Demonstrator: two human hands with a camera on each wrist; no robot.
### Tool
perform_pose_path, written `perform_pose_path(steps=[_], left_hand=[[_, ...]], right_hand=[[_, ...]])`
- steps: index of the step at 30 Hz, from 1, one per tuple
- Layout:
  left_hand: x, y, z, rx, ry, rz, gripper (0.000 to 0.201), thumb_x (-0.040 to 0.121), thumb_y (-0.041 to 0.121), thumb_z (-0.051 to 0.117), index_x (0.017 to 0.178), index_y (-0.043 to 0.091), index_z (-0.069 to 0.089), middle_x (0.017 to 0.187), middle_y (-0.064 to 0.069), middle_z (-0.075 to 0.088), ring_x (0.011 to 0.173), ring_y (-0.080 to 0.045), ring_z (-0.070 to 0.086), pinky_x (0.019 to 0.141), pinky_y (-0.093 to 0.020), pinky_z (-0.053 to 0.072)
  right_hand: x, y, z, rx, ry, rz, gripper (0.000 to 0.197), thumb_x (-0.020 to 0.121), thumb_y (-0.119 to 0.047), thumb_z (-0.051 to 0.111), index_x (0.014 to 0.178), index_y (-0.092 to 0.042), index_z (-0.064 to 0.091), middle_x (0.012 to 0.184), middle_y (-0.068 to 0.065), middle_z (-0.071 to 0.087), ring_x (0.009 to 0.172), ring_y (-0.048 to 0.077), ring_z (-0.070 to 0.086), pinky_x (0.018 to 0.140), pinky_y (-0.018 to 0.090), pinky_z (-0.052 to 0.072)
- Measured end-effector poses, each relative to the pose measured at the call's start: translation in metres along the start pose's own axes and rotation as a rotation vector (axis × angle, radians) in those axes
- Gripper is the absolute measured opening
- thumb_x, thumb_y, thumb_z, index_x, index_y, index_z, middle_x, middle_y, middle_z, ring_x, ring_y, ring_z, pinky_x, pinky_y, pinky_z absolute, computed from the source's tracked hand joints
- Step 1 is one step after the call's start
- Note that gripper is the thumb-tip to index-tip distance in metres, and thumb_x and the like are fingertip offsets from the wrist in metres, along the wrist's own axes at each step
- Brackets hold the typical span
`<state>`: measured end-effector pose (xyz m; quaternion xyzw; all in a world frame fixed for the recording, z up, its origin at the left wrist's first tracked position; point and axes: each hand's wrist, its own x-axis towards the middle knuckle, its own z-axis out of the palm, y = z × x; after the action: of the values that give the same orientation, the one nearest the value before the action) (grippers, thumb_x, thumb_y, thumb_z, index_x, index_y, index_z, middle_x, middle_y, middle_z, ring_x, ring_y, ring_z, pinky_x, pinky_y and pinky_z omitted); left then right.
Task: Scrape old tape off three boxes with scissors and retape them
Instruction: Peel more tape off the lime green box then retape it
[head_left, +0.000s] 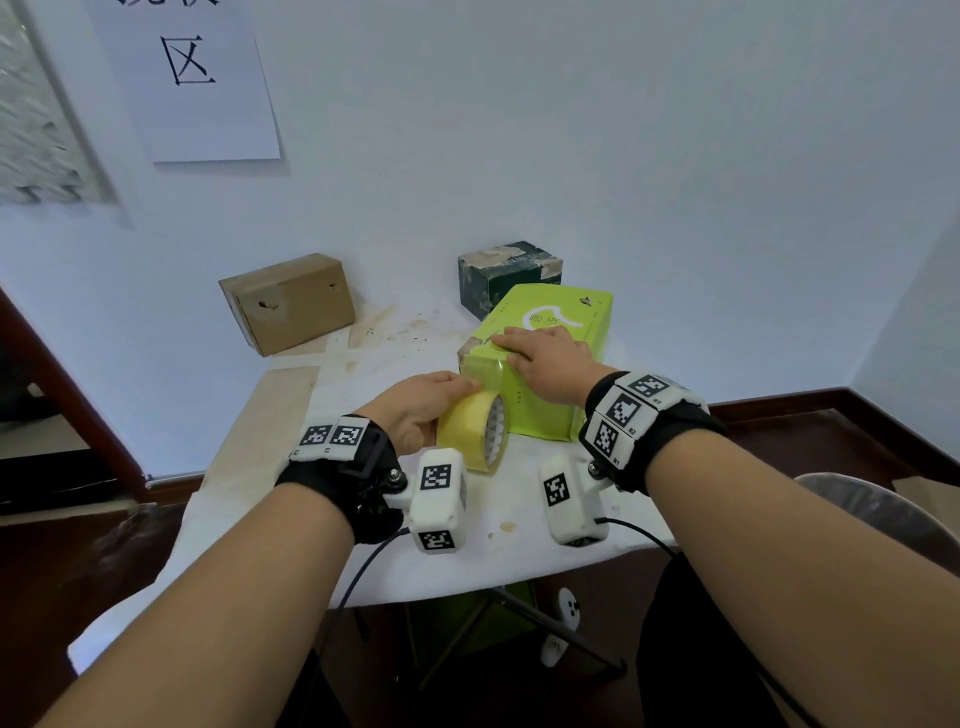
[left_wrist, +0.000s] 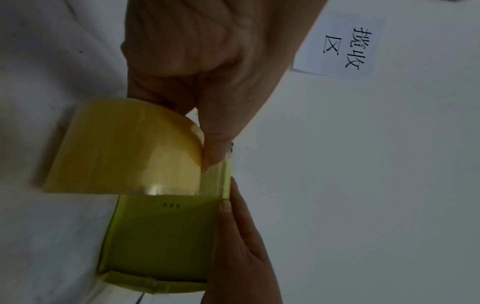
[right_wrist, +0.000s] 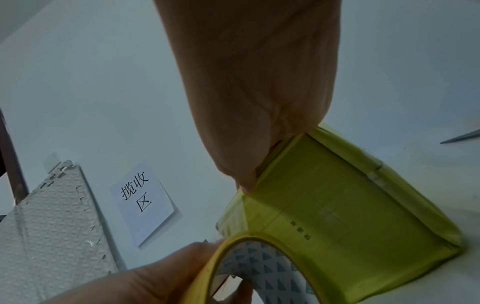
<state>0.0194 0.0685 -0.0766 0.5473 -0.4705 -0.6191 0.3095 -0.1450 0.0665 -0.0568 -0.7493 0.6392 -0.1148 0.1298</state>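
White cloth covers the table (head_left: 270, 415) against a pale wall. At its centre lies the lime-green cardboard box (head_left: 550, 332); the right hand (head_left: 550, 364) presses flat on top, grip relaxed. At 7 o'clock, the left hand (head_left: 415, 410) grips a yellow tape roll (head_left: 475, 431), its strip reaching the box's near corner.

White-covered table (head_left: 291, 467) with brown stains, set against a pale wall (head_left: 623, 130). Paper sign (head_left: 192, 78) with black handwritten characters fixed to the wall at upper left; textured grey panel (head_left: 36, 119) beside it. Dark wooden skirting (head_left: 810, 400) along the wall base. White power strip (head_left: 566, 613) below the table edge.
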Motion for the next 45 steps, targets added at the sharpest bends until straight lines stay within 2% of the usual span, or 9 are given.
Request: perform_pose_path(steps=[6, 10, 14, 19, 27, 31, 37, 41, 45], left_hand=[[-0.001, 0.001, 0.0, -0.083, -0.008, -0.025, 0.007, 0.095, 0.017, 0.059, 0.098, 0.011, 0.056, 0.082, -0.008, 0.064, 0.047, -0.014, 0.066, 0.039, -0.025, 0.05], [0.003, 0.001, -0.003, -0.096, -0.02, -0.042, 0.006, 0.094, 0.016, 0.06, 0.095, 0.01, 0.058, 0.074, -0.008, 0.069, 0.05, -0.016, 0.067, 0.041, -0.026, 0.052], [0.008, 0.0, -0.003, -0.108, -0.022, -0.048, 0.01, 0.093, 0.015, 0.061, 0.1, 0.008, 0.061, 0.079, -0.01, 0.071, 0.058, -0.019, 0.069, 0.048, -0.031, 0.057], [0.012, -0.002, -0.004, -0.098, -0.034, -0.054, 0.006, 0.093, 0.016, 0.061, 0.095, 0.01, 0.061, 0.088, -0.011, 0.069, 0.071, -0.022, 0.066, 0.059, -0.034, 0.058], [0.016, -0.002, -0.003, -0.131, -0.042, -0.045, 0.007, 0.093, 0.015, 0.061, 0.09, 0.008, 0.061, 0.075, -0.009, 0.071, 0.058, -0.018, 0.069, 0.054, -0.031, 0.059], [0.016, -0.001, -0.002, -0.112, -0.033, -0.034, 0.009, 0.093, 0.016, 0.061, 0.095, 0.008, 0.062, 0.084, -0.011, 0.07, 0.059, -0.017, 0.069, 0.055, -0.031, 0.059], [0.014, 0.0, 0.0, -0.109, -0.015, -0.023, 0.009, 0.094, 0.016, 0.06, 0.092, 0.007, 0.062, 0.065, -0.005, 0.071, 0.053, -0.014, 0.068, 0.051, -0.025, 0.058], [0.018, 0.0, -0.002, -0.099, -0.001, -0.029, 0.009, 0.092, 0.016, 0.063, 0.092, 0.008, 0.063, 0.071, -0.006, 0.071, 0.056, -0.013, 0.068, 0.052, -0.024, 0.057], [0.022, 0.0, 0.001, -0.096, 0.0, -0.033, 0.009, 0.093, 0.018, 0.062, 0.095, 0.009, 0.062, 0.087, -0.008, 0.069, 0.072, -0.015, 0.066, 0.061, -0.024, 0.057]], right_hand=[[0.011, 0.0, -0.005, 0.065, -0.016, 0.055, 0.043, 0.098, -0.026, 0.04, 0.139, -0.039, 0.043, 0.152, -0.011, 0.033, 0.141, 0.023, 0.021, 0.116, 0.044, 0.018], [0.017, -0.008, -0.013, 0.07, 0.004, 0.08, 0.039, 0.092, -0.05, 0.049, 0.125, -0.032, 0.059, 0.139, -0.003, 0.049, 0.133, 0.027, 0.037, 0.11, 0.04, 0.03], [0.023, -0.02, -0.012, -0.024, 0.031, 0.127, 0.047, 0.084, -0.066, 0.05, 0.11, -0.028, 0.057, 0.13, 0.002, 0.044, 0.128, 0.035, 0.034, 0.102, 0.054, 0.034], [0.026, -0.021, -0.005, -0.031, 0.128, 0.137, 0.042, 0.08, -0.061, 0.061, 0.106, -0.028, 0.054, 0.128, -0.001, 0.043, 0.128, 0.032, 0.033, 0.095, 0.052, 0.034], [0.025, -0.017, 0.004, -0.114, 0.175, 0.098, 0.05, 0.077, -0.061, 0.064, 0.112, -0.028, 0.047, 0.126, -0.001, 0.04, 0.124, 0.027, 0.034, 0.085, 0.045, 0.031], [0.024, -0.016, 0.008, -0.121, 0.204, 0.094, 0.051, 0.077, -0.061, 0.063, 0.112, -0.029, 0.047, 0.125, -0.001, 0.041, 0.123, 0.027, 0.034, 0.087, 0.047, 0.032], [0.023, -0.015, 0.006, -0.102, 0.176, 0.085, 0.05, 0.078, -0.06, 0.063, 0.114, -0.029, 0.047, 0.127, -0.002, 0.04, 0.125, 0.026, 0.033, 0.089, 0.046, 0.031], [0.022, -0.009, 0.001, -0.071, 0.135, 0.058, 0.047, 0.081, -0.054, 0.064, 0.118, -0.029, 0.047, 0.129, -0.002, 0.039, 0.127, 0.026, 0.031, 0.093, 0.046, 0.03], [0.02, -0.013, 0.007, -0.139, 0.193, 0.04, 0.045, 0.084, -0.049, 0.063, 0.119, -0.027, 0.046, 0.128, 0.0, 0.04, 0.123, 0.027, 0.033, 0.086, 0.043, 0.031]])
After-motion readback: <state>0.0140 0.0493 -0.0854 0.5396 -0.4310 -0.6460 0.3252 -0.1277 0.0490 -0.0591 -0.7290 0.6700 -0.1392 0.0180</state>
